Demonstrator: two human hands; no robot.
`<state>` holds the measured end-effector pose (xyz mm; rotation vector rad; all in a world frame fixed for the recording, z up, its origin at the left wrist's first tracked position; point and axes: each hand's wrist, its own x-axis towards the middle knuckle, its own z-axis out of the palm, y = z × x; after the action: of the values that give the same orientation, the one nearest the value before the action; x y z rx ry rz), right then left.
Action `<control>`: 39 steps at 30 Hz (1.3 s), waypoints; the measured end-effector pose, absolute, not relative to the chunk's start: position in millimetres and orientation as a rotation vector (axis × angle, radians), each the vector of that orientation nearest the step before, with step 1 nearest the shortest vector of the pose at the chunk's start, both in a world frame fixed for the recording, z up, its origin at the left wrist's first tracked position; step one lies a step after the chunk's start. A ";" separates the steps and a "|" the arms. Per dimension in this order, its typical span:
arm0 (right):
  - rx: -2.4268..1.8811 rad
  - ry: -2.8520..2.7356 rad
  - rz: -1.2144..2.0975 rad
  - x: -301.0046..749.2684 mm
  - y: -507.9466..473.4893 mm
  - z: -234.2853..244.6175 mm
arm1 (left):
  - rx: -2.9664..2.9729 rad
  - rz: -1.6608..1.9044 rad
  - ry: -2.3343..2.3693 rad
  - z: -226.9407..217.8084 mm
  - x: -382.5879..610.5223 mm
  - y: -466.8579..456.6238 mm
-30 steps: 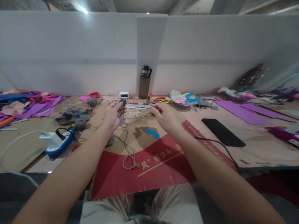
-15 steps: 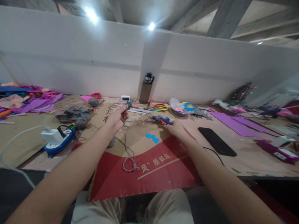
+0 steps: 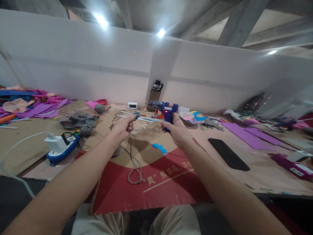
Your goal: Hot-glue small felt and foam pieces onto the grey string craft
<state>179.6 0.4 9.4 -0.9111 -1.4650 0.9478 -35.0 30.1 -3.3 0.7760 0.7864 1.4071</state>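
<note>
My right hand [image 3: 176, 129] is closed round the handle of a blue hot glue gun [image 3: 167, 111], raised above the cardboard with its nozzle pointing left. A small red light glows on its body. In my left hand [image 3: 126, 125], thumb and fingers pinch a small grey-green piece [image 3: 137, 114], too small to make out fully. Grey yarn [image 3: 133, 156] hangs below that hand and ends in a loop on the red part of the cardboard [image 3: 117, 195]. A wavy blue cutout [image 3: 159, 148] lies flat between my hands.
A dark bottle [image 3: 154, 95] stands by the wall, with a small white clock [image 3: 132, 105] to its left. A black phone [image 3: 228, 154] lies at right near purple sheets [image 3: 249, 133]. Blue [image 3: 63, 150] and magenta [image 3: 292, 165] power strips flank the workspace. Grey yarn balls [image 3: 86, 130] sit left.
My right hand has lifted the glue gun off the cardboard and turned it upright, nozzle to the left. My left hand keeps its pinch in nearly the same place.
</note>
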 end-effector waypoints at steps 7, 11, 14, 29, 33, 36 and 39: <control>-1.028 -1.681 0.717 168.8 6.7 -17.3 | 0.789 1.429 0.800 -8.0 -35.8 34.3; -1.019 -1.773 0.600 174.2 3.6 -24.4 | 0.812 1.407 0.843 -7.6 -33.3 32.0; -0.982 -1.824 0.577 175.1 0.6 -20.5 | 0.824 1.387 0.892 -7.0 -31.5 29.5; -1.088 -1.923 0.456 173.9 -8.9 -12.5 | 0.972 1.395 0.925 -2.7 -23.8 21.9; -1.118 -1.929 0.398 173.5 -11.7 -8.6 | 1.005 1.432 0.943 0.3 -21.8 18.8; -1.141 -1.935 0.368 173.8 -11.7 -8.6 | 1.010 1.478 0.944 0.6 -22.3 18.9; -1.149 -1.948 0.364 173.5 -10.6 -11.0 | 1.015 1.485 0.936 1.2 -23.4 19.0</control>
<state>173.5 -10.6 -11.0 -1.1494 -1.9485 0.3639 -23.4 19.0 1.2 1.0148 0.9362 1.4850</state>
